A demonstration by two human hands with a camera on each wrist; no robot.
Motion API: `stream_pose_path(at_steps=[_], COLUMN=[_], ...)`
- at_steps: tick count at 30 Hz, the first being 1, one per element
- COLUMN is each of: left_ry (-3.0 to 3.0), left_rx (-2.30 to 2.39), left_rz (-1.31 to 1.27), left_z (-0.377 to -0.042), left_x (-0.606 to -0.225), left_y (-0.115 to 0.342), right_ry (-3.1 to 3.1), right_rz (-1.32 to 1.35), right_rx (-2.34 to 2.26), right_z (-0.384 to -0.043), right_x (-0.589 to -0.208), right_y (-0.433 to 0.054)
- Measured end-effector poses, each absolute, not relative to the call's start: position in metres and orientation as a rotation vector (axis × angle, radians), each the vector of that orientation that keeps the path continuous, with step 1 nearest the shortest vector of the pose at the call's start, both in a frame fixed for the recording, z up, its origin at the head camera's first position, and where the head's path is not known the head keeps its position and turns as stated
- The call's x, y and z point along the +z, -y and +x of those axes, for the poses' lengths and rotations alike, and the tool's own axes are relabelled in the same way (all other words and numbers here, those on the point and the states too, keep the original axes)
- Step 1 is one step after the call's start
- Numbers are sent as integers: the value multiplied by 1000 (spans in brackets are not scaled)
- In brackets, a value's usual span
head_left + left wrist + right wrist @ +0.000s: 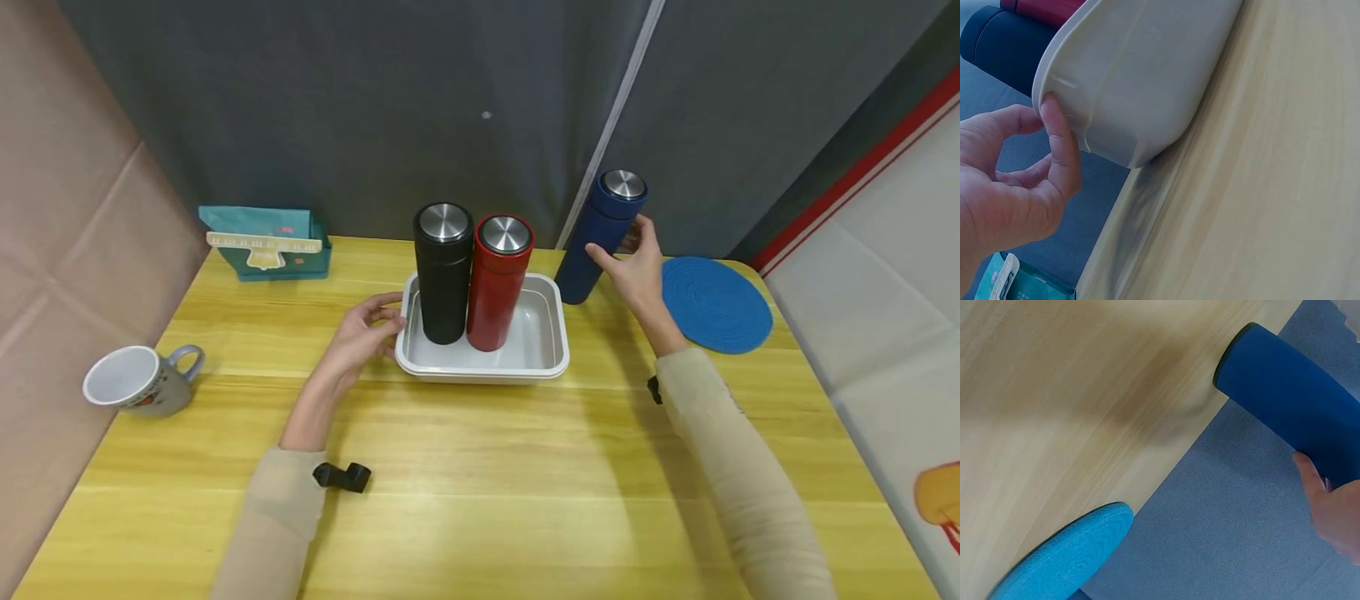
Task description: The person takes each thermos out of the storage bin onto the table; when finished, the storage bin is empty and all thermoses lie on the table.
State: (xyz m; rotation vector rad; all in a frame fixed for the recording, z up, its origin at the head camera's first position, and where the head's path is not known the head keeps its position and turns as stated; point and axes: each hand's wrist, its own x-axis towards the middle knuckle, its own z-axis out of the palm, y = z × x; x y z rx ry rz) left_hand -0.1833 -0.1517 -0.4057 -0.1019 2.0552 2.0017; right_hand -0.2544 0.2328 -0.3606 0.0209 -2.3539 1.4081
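Note:
A white tray (536,333) sits mid-table, holding an upright black thermos (444,283) and a red thermos (498,292) side by side on its left and middle. At the tray's left end, my left hand (365,333) pinches the rim between thumb and fingers, as the left wrist view shows up close. To the right of the tray, my right hand (636,262) grips a blue thermos (592,242) with a steel-topped lid, thumb on the near side and fingers behind. In the right wrist view the blue thermos (1285,394) has its base close over the tabletop.
A round blue woven mat (716,304) lies right of my right wrist. On the left stand a patterned mug (150,383) and a teal bag (285,264) closed with a cream clip (264,247). A dark grey partition (360,108) rises behind the table.

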Motion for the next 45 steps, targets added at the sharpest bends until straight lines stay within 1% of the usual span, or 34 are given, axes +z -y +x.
stream_pose_path(at_steps=[4,11,24,35,45], left_ry=[-2045,-2024,-2004,-1994,-1993], left_rx=[2002,2002,2041,2052,2036], left_rz=[-113,-129,-107,-110,-117], left_z=[-184,-184,-184,-185,-186], left_x=[-406,-409,-409,-409,-410], left_y=[151,153,151,153,153], right_ry=[2388,2401,2204,2061,2202], right_rz=[-3,-1,36,199,471], right_rx=[1385,1442,1566,1666,1675], right_z=[-253,-225,-219,-201,-176], right_x=[-363,-331,-346,-359,-351], right_y=[-236,-214,-224,-229,-192])
